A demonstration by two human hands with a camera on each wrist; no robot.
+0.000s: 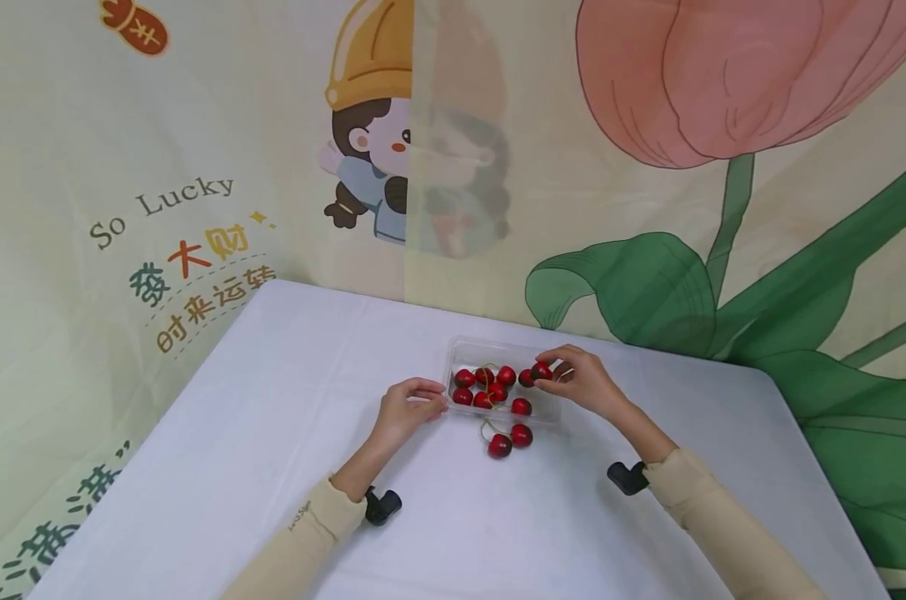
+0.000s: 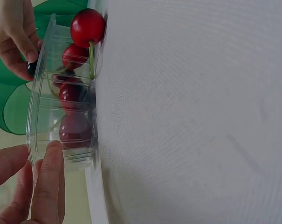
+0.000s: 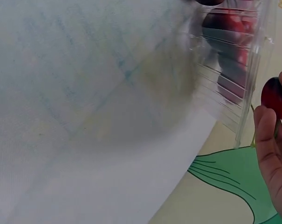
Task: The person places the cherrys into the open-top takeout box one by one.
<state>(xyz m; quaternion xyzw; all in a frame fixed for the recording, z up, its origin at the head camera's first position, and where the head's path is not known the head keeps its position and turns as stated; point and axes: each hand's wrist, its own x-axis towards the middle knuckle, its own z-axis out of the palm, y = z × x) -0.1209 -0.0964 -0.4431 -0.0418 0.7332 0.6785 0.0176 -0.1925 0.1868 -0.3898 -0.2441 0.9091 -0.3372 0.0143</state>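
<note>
My right hand pinches a dark red cherry between thumb and fingers, over the right part of a clear plastic container. In the right wrist view the held cherry shows just beyond the container's rim. My left hand touches the container's left end with fairly straight fingers. From the left wrist, one fingertip lies along the container's wall and others are at its rim. Several cherries, some with green stems, lie inside the container.
Two cherries, one beside another, lie on the white tabletop in front of the container, with a stem. A patterned curtain hangs behind the table's back edge. Each wrist wears a black camera, the left one near the sleeve.
</note>
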